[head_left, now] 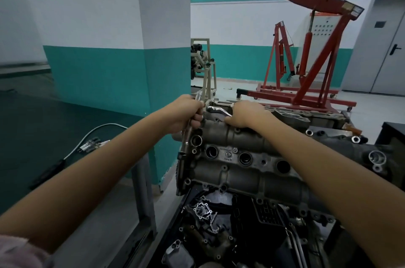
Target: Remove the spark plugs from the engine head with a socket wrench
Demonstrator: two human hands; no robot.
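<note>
The grey engine head [230, 171] lies across the middle of the view, with a row of round spark plug wells [245, 158] along its top. My left hand [186, 114] grips a long chrome extension bar [188, 134] that runs down beside the head's far left end. My right hand [245, 114] rests on the far edge of the head and holds the chrome ratchet handle [217, 109]. Whether any well holds a spark plug cannot be seen.
A black tray [173, 223] of loose engine parts sits in front of the head. Several slim parts and a cable [94, 144] lie on the dark floor at left. A teal-and-white pillar [135, 74] stands close behind. Red engine hoists [306, 70] stand at the back right.
</note>
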